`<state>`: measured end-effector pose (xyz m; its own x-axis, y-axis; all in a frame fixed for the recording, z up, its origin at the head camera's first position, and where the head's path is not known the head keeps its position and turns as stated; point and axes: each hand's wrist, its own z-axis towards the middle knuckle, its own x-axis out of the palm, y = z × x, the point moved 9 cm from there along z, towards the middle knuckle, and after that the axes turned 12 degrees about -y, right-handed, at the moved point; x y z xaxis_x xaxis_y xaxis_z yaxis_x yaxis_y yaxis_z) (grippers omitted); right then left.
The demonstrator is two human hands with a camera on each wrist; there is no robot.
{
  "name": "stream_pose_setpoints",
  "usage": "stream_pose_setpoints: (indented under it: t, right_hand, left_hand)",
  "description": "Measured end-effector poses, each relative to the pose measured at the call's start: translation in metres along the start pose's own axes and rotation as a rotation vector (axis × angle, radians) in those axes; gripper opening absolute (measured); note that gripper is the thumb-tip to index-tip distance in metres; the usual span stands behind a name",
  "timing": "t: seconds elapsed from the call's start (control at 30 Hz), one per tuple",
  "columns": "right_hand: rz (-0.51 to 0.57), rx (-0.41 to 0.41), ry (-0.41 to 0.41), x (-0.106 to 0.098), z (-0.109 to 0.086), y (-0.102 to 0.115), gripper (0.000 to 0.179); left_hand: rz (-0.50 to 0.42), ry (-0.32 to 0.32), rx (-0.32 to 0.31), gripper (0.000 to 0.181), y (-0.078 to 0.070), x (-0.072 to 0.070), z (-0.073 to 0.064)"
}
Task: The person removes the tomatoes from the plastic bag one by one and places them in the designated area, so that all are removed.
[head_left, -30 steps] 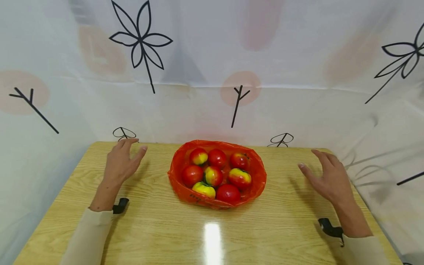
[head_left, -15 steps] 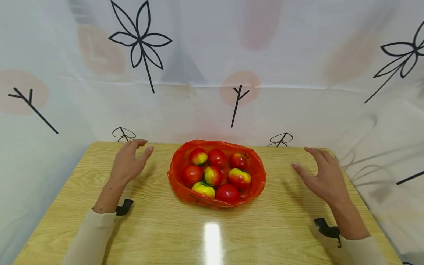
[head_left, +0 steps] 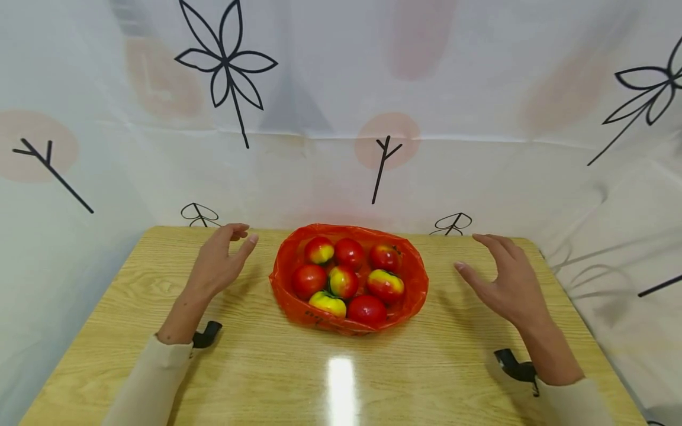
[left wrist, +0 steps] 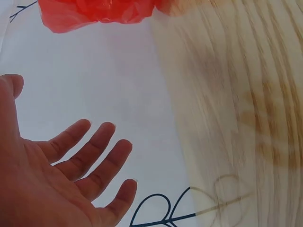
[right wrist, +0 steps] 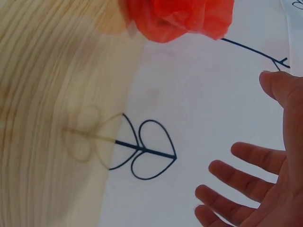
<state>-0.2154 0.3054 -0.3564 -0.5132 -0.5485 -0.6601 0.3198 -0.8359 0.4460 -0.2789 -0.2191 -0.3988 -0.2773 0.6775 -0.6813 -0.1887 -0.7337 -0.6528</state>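
Note:
A red plastic bag [head_left: 288,305] with its mouth spread wide stands at the middle of the table, holding several red and yellow tomato-like fruits [head_left: 348,254]. To its left hovers my left hand [head_left: 215,260], thumb apart from the fingers, holding nothing. My right hand [head_left: 506,284] hangs in the air to the bag's right, also holding nothing, its thumb pointing toward the bag. Neither hand touches the bag. The left wrist view shows the spread, slightly bent fingers [left wrist: 94,146] below the bag's edge [left wrist: 94,14]. In the right wrist view the fingers [right wrist: 241,179] are likewise apart from the bag [right wrist: 184,19].
The wooden table [head_left: 266,378] has a light glare near its front. Behind it and at both sides hangs a pale cloth [head_left: 298,177] with leaf and twig drawings. A black curved piece sits at each wrist, the left one [head_left: 208,334] and the right one [head_left: 514,364].
Both hands have moved inward, the left one to the right and the right one to the left, nearer to the bag. The bag and the fruits have stayed in place.

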Motion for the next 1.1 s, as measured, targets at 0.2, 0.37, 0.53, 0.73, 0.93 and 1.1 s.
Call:
stream_pose_setpoints:
  t: [0.2, 0.37, 0.53, 0.73, 0.93, 1.1]
  right_hand:
    - [0.016, -0.023, -0.012, 0.002, 0.002, 0.011, 0.063]
    - [0.022, -0.030, -0.011, 0.004, 0.002, 0.020, 0.062]
    - [0.037, -0.040, -0.004, 0.008, 0.003, 0.026, 0.061]
    - [0.043, -0.049, 0.010, 0.013, 0.002, 0.031, 0.062]
    - [0.052, -0.080, 0.011, 0.017, 0.002, 0.041, 0.061]
    - [0.050, -0.094, 0.033, 0.024, 0.002, 0.049, 0.060]
  left_hand:
    - [-0.033, 0.026, -0.007, 0.067, -0.009, 0.005, -0.003]
    - [-0.051, 0.039, -0.003, 0.066, -0.015, 0.009, -0.005]
    - [-0.061, 0.055, 0.008, 0.066, -0.021, 0.013, -0.007]
    - [-0.067, 0.079, 0.015, 0.066, -0.028, 0.018, -0.009]
    - [-0.061, 0.097, 0.021, 0.066, -0.037, 0.023, -0.008]
    - [-0.062, 0.112, 0.034, 0.065, -0.045, 0.028, -0.006]
